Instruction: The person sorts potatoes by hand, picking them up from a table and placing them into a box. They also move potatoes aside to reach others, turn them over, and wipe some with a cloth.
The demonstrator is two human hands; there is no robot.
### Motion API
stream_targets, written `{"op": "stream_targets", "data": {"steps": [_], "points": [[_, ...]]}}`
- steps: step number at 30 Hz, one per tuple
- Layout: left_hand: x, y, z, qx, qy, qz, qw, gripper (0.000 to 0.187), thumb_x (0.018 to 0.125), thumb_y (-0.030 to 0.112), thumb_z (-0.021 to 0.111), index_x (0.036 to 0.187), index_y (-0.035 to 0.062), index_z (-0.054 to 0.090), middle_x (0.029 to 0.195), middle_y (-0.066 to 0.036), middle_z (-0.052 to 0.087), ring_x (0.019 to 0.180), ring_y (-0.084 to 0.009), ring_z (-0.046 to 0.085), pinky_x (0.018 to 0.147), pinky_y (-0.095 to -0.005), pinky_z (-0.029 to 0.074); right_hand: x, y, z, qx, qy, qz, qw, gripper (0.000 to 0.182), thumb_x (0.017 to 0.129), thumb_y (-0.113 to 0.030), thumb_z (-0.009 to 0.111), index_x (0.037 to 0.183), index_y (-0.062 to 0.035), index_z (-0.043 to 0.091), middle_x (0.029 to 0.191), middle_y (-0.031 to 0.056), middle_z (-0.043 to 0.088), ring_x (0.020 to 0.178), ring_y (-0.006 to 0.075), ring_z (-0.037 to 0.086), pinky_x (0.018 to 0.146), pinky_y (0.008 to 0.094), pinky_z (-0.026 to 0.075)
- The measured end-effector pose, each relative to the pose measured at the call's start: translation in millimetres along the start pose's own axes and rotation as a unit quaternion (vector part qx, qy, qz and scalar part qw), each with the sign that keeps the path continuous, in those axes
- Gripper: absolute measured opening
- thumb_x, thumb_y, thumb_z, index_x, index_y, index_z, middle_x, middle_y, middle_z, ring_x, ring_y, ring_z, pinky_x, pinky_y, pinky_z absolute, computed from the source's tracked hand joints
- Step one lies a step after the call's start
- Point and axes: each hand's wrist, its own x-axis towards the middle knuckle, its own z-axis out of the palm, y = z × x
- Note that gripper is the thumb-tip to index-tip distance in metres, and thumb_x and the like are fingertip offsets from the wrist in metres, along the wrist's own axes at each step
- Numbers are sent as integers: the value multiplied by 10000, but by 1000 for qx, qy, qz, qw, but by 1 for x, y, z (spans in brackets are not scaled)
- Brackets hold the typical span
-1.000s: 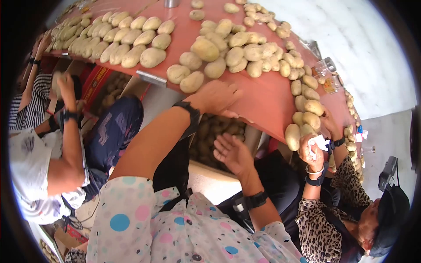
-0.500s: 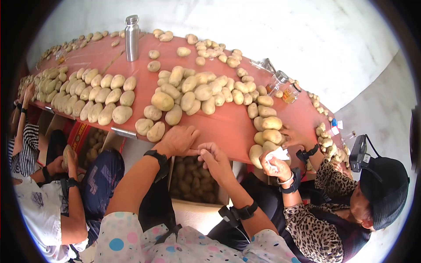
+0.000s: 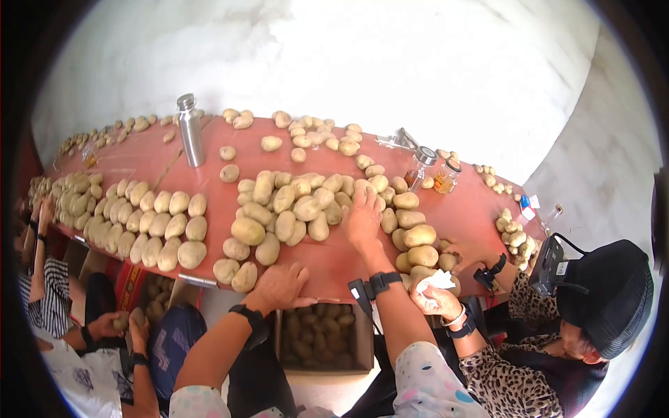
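A long red table carries many potatoes. My left hand lies flat on the table's near edge with its fingers apart, just right of two potatoes. My right hand reaches out over the table, and its fingertips rest on the right side of the central potato pile, beside a potato. Nothing shows inside either hand. Both wrists wear black bands.
A steel bottle stands at the back left and two glass jars at the back right. Rows of potatoes lie to the left. A box of potatoes sits under the table. A person in leopard print holds white paper; another person's hands hold potatoes.
My right hand has moved from the table's near edge forward onto the potato pile. My left hand stays on the edge. The view has tilted upward.
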Motion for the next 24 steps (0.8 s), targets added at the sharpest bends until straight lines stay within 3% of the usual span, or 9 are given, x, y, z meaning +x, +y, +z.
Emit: {"op": "stream_targets", "data": {"steps": [1, 7, 10, 16, 24], "points": [[0, -2, 3, 7, 27, 14, 1000, 584, 750, 590, 660, 923, 51, 518, 851, -121, 518, 683, -296, 583, 595, -400, 475, 13, 3, 2, 11, -3, 25, 1000, 696, 858, -235, 650, 1461, -133, 317, 1486, 197, 287, 1359, 443, 271, 1069, 598, 272], [2, -1, 5, 32, 10, 7, 999, 597, 749, 618, 647, 913, 57, 523, 862, -105, 515, 671, -269, 584, 586, -382, 473, 69, 32, 30, -41, -21, 79, 996, 645, 894, -340, 596, 1460, -191, 326, 1492, 163, 298, 1354, 439, 282, 1013, 665, 289], [4, -1, 3, 35, 2, 7, 999, 597, 746, 625, 646, 910, 65, 524, 860, -97, 513, 667, -257, 581, 581, -376, 469, 75, 41, 32, -115, -101, 66, 986, 566, 904, -397, 573, 1404, -205, 391, 1468, 146, 335, 1319, 426, 331, 957, 653, 339], [3, 0, 5, 47, -2, 3, 999, 592, 728, 616, 668, 903, 69, 522, 855, -89, 510, 660, -248, 578, 572, -372, 466, 70, 41, 33, -153, -71, 53, 984, 476, 899, -440, 576, 1286, -183, 476, 1369, 135, 422, 1212, 389, 424, 898, 605, 381], [4, 1, 3, 40, 2, 2, 999, 586, 728, 601, 680, 890, 63, 516, 840, -92, 504, 656, -252, 576, 563, -372, 464, 65, 42, 25, -164, -99, 45, 980, 606, 889, -504, 567, 1363, -164, 402, 1359, 157, 425, 1239, 402, 418, 947, 606, 370]]}}
